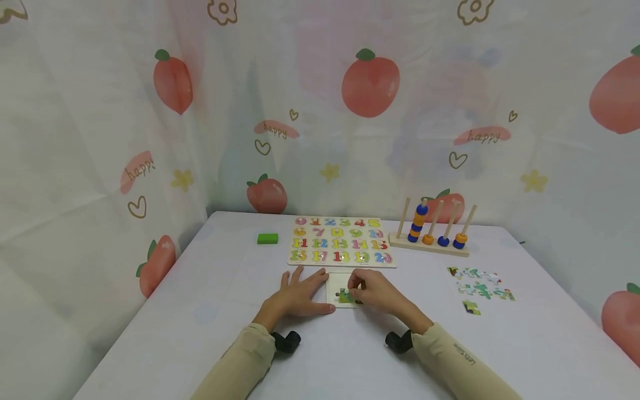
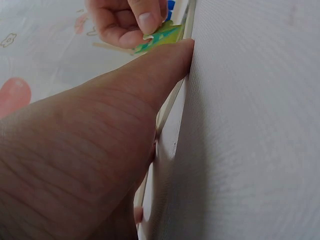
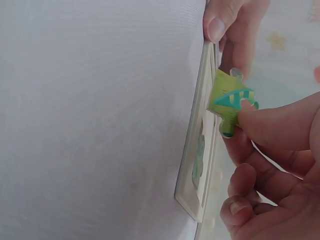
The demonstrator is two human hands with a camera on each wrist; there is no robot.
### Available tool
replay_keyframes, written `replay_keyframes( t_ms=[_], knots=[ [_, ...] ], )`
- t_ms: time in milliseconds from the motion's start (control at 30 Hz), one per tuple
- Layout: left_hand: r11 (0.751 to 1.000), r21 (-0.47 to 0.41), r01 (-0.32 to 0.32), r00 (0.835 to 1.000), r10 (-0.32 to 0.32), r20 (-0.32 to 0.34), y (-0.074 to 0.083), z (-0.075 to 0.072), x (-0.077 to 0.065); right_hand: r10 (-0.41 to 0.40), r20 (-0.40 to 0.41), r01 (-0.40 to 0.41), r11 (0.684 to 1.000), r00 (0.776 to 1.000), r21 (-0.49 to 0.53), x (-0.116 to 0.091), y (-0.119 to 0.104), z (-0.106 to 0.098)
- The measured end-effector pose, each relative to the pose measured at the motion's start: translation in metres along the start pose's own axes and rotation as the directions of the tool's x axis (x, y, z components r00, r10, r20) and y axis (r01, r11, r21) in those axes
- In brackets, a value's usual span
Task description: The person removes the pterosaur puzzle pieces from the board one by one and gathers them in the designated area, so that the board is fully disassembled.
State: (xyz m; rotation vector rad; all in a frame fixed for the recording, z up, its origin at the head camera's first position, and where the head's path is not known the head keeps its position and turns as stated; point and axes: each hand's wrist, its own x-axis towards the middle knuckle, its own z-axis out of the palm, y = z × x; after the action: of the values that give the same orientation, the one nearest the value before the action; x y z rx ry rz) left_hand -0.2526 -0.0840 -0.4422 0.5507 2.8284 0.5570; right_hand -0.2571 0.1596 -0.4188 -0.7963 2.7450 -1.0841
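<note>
A green jigsaw piece (image 3: 227, 97) with a teal striped pattern is pinched between the thumb and fingers of my right hand (image 1: 377, 290). It is tilted over a small white puzzle tray (image 1: 336, 279), with its lower edge close to the tray. Another piece (image 3: 198, 162) lies in the tray, mostly covered by my right hand in the head view. My left hand (image 1: 298, 294) rests at the tray's left side with fingers spread, the thumb at the near corner and fingertips by the far corner. In the right wrist view, the left thumb (image 3: 216, 30) touches the tray's end.
Loose jigsaw pieces (image 1: 482, 290) lie on the right, with a single piece (image 1: 471, 308) nearer. Behind the tray is a number board (image 1: 340, 239). A wooden bead stacker (image 1: 430, 244) stands back right; a green block (image 1: 267, 238) lies back left. A printed curtain (image 1: 310, 83) hangs behind.
</note>
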Motion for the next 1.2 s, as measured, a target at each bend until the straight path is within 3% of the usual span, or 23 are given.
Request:
replay_keyframes(
  t_ms=[567,1200],
  knots=[
    [1.000,-0.003,0.014,1.000,-0.014,0.004,0.000,0.001,0.000,0.017,-0.076,-0.016,1.000,0.997,0.007,-0.016,0.008,-0.023],
    [1.000,-0.005,0.001,1.000,-0.001,-0.005,0.000,0.002,-0.001,0.098,-0.150,-0.100,0.995,0.984,-0.006,-0.042,0.024,-0.051]
  ],
)
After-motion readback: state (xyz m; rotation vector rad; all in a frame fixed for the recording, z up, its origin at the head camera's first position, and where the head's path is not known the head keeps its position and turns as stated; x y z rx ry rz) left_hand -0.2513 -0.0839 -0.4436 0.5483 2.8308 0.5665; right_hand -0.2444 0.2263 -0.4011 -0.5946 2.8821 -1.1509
